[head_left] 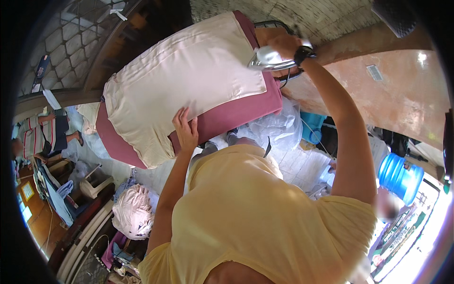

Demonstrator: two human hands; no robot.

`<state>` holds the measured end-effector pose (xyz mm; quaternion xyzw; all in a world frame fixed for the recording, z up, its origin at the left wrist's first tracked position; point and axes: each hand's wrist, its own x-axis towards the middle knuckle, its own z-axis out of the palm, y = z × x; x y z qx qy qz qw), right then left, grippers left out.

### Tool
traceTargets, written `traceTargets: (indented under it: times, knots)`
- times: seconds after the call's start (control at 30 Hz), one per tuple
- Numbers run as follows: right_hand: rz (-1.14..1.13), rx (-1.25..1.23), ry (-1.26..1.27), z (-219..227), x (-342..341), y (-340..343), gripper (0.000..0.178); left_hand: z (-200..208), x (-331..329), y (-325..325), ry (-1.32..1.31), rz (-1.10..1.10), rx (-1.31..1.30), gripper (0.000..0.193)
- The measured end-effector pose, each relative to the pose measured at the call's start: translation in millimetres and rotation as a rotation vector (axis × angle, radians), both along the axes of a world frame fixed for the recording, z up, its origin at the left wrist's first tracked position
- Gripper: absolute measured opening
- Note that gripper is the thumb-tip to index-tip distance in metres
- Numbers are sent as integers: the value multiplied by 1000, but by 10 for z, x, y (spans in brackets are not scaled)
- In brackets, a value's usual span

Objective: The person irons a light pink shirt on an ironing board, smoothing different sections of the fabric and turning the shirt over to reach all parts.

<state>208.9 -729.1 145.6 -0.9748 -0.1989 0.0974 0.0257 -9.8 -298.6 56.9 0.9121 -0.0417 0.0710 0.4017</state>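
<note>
Across a maroon cloth-covered ironing board (236, 108) lay a smooth cream fabric piece (189, 71), spread wide, its near left part drooping over the board's edge, while maroon showed along the near side and at the right end. At that right end was a shiny silver iron (272, 60), its tip beside the fabric's right edge; whether it touched the fabric could not be told. The right hand (285, 46), blurred, was clamped on the top of the iron, with a black wristwatch (303, 54) just behind it. The left hand (186, 130) held nothing, its fingers apart and laid on the fabric's near edge. Beyond the iron, at the far right, stood a black wire rack (272, 23), near an orange-brown polished wall (402, 90). Below the board's right end bulged a see-through plastic bag (279, 125), with a bright blue plastic tub (312, 128) to its right. Farther right was a translucent blue ribbed water bottle (401, 178). Near left sat a pale pink bundle of cloth (134, 211); far left rose a metal lattice gate (61, 45), and nearer on that side was a person in a striped top (32, 137).
</note>
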Motion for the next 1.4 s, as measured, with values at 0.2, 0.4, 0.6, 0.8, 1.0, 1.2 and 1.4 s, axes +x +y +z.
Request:
traceTargets:
  times: [0.2, 0.4, 0.6, 0.8, 1.0, 1.2, 1.4]
  knots:
    - [-640, 324, 479, 126, 340, -355, 89, 35, -102, -572, 1063, 412, -1541, 20]
    - [-866, 416, -30, -761, 263, -468, 99, 81, -73, -504, 761, 279, -1075, 29]
    - [-971, 431, 24, -677, 89, -498, 102, -349, -96, 1599, -264, 658, 141, 41]
    - [-726, 212, -606, -734, -322, 309, 71, -663, -560, 3376, -4, 830, -255, 42]
    - [-515, 118, -420, -1267, -1528, 857, 45, -485, -125, 2555, 380, 867, 246, 44]
    - [-668, 277, -263, -1728, -1495, 710, 34, -186, -211, 2307, -59, 653, -184, 32]
    - [-971, 764, 0, -1081, -1677, 676, 35, 66, -699, 2216, -117, 585, -423, 23]
